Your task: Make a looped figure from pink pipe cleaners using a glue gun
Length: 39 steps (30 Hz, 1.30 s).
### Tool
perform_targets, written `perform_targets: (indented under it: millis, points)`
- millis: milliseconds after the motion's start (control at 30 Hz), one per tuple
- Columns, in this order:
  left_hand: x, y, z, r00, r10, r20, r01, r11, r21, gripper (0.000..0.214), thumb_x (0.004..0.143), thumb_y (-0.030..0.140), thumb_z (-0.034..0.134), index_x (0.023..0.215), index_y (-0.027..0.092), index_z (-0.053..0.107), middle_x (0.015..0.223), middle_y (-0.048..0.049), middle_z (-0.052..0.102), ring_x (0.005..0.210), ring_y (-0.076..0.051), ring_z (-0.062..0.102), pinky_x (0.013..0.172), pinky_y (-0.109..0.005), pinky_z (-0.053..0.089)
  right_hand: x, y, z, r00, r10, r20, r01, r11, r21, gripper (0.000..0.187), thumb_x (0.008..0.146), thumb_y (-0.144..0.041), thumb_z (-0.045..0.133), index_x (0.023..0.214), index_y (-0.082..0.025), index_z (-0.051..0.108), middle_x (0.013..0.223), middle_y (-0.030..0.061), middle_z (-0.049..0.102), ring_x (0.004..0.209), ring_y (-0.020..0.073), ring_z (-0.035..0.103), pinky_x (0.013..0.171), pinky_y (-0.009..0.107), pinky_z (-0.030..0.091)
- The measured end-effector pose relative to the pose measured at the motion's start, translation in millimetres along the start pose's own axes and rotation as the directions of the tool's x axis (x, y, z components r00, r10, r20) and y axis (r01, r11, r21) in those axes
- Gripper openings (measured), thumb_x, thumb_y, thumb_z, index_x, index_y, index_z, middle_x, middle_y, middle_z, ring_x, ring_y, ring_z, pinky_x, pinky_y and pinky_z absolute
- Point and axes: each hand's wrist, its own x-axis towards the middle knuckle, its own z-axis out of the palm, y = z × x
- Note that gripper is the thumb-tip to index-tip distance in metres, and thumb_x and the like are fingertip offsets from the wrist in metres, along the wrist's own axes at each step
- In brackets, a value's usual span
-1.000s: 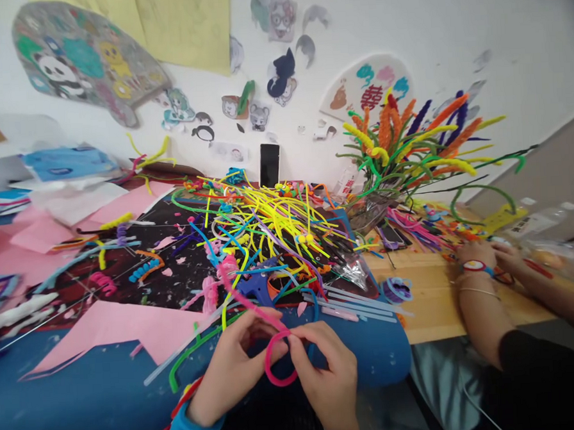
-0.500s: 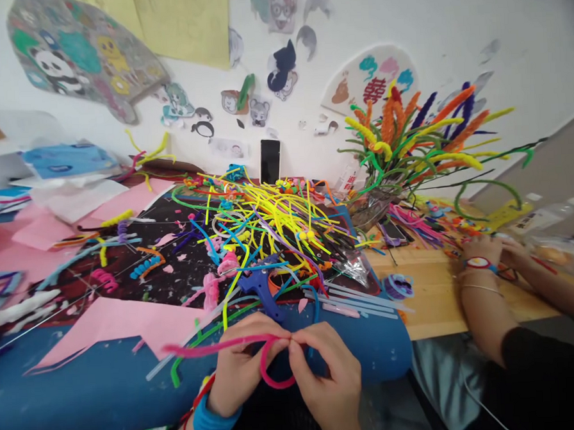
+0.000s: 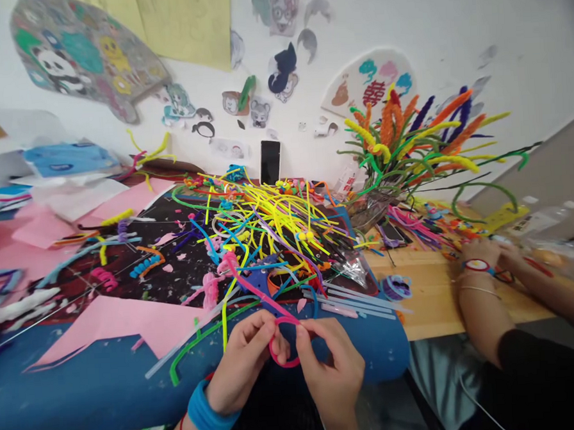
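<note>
My left hand point(image 3: 244, 365) and my right hand point(image 3: 331, 367) meet at the near edge of the table, both pinching a pink pipe cleaner point(image 3: 281, 353). The wire is bent into a small loop between my fingertips, and its free end runs up and to the left toward the pile. A blue band sits on my left wrist. Just beyond my hands lie a blue glue gun point(image 3: 259, 282) and several clear glue sticks point(image 3: 354, 304).
A heap of yellow and mixed pipe cleaners point(image 3: 272, 222) covers the black mat. Pink paper point(image 3: 124, 323) lies left on the blue table cover point(image 3: 60, 394). A vase of pipe-cleaner flowers point(image 3: 408, 144) stands right. Another person's hands point(image 3: 486, 256) work on the wooden table. A phone point(image 3: 269, 162) leans on the wall.
The loop has got smaller and tighter. The free end swung out to the left half a second ago and now points up-left toward the pile again.
</note>
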Motion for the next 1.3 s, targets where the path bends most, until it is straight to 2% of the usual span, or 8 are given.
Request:
perform_targets:
  millis: [133,233,333,467,600,733,933,1300]
  points:
    - [-1,-11,2.3,0.999,0.048,0.011,-0.048,0.997,-0.053,0.042,0.081,0.051,0.073,0.064,0.015,0.058,0.056,0.0000,0.059,0.057,-0.012,0.055,0.062,-0.024,0.045,-4,0,4,0.996,0.059,-0.061,-0.056,0.997,0.044,0.013,0.086,-0.008,0.063,0.084,-0.020,0.066,0.069,-0.0010,0.066,0.062,0.0123,0.062,0.058,0.024,0.050]
    - [-2,-18,1.6,0.992,0.115,0.049,-0.112,0.992,-0.061,0.033,0.077,0.045,0.079,0.072,0.014,0.066,0.057,-0.0003,0.061,0.057,-0.012,0.057,0.061,-0.024,0.047,-7,0,6,0.986,0.130,-0.105,-0.119,0.987,0.103,0.012,0.086,-0.009,0.063,0.083,-0.020,0.067,0.069,-0.0003,0.065,0.061,0.0130,0.062,0.057,0.024,0.051]
    - [-1,-23,2.8,0.986,0.163,0.020,-0.161,0.985,-0.064,0.027,0.081,0.041,0.076,0.072,0.016,0.068,0.053,0.0017,0.060,0.053,-0.010,0.056,0.058,-0.022,0.046,-9,-2,8,0.974,0.186,-0.130,-0.161,0.970,0.182,0.011,0.085,-0.010,0.064,0.080,-0.020,0.066,0.067,-0.0011,0.064,0.060,0.0125,0.061,0.055,0.023,0.050]
    - [-2,-19,5.5,0.978,0.208,-0.009,-0.209,0.976,-0.056,0.037,0.081,0.053,0.072,0.079,0.016,0.073,0.064,-0.0012,0.065,0.063,-0.013,0.061,0.063,-0.022,0.049,-7,-4,9,0.969,0.239,-0.068,-0.211,0.936,0.283,0.016,0.085,-0.010,0.063,0.073,-0.021,0.064,0.063,-0.0026,0.062,0.058,0.0118,0.058,0.053,0.022,0.049]
    - [-3,-7,2.9,0.979,0.174,-0.103,-0.165,0.982,0.093,0.028,0.081,0.043,0.075,0.095,0.018,0.076,0.075,-0.0021,0.070,0.074,-0.014,0.064,0.073,-0.022,0.052,-3,-6,5,0.981,0.192,0.034,-0.194,0.944,0.267,0.014,0.084,-0.011,0.064,0.074,-0.020,0.066,0.065,-0.0012,0.064,0.061,0.0133,0.059,0.056,0.025,0.049]
    - [0,-3,-3.0,0.976,0.214,-0.030,-0.202,0.955,0.218,0.017,0.076,0.031,0.081,0.088,0.019,0.077,0.081,-0.0041,0.071,0.073,-0.016,0.064,0.071,-0.025,0.053,1,-10,0,0.993,0.112,0.046,-0.119,0.967,0.223,0.013,0.083,-0.010,0.066,0.075,-0.021,0.068,0.063,-0.0023,0.063,0.060,0.0128,0.058,0.056,0.025,0.048]
    - [2,-5,-7.1,0.961,0.277,-0.020,-0.267,0.940,0.212,0.010,0.076,0.028,0.080,0.074,0.018,0.077,0.075,-0.0028,0.065,0.071,-0.015,0.060,0.067,-0.024,0.050,8,-18,-6,0.993,0.012,0.120,-0.037,0.978,0.208,0.016,0.082,-0.006,0.067,0.080,-0.021,0.072,0.069,-0.0018,0.071,0.064,0.0131,0.062,0.061,0.026,0.051]
    - [-1,-9,-7.8,0.969,0.243,-0.035,-0.234,0.957,0.171,0.019,0.083,0.033,0.072,0.074,0.017,0.072,0.075,-0.0023,0.059,0.071,-0.016,0.056,0.067,-0.027,0.046,9,-15,-11,0.963,-0.001,0.269,-0.080,0.954,0.290,0.020,0.083,-0.008,0.070,0.093,-0.024,0.075,0.077,-0.0037,0.075,0.068,0.0119,0.066,0.066,0.024,0.052]
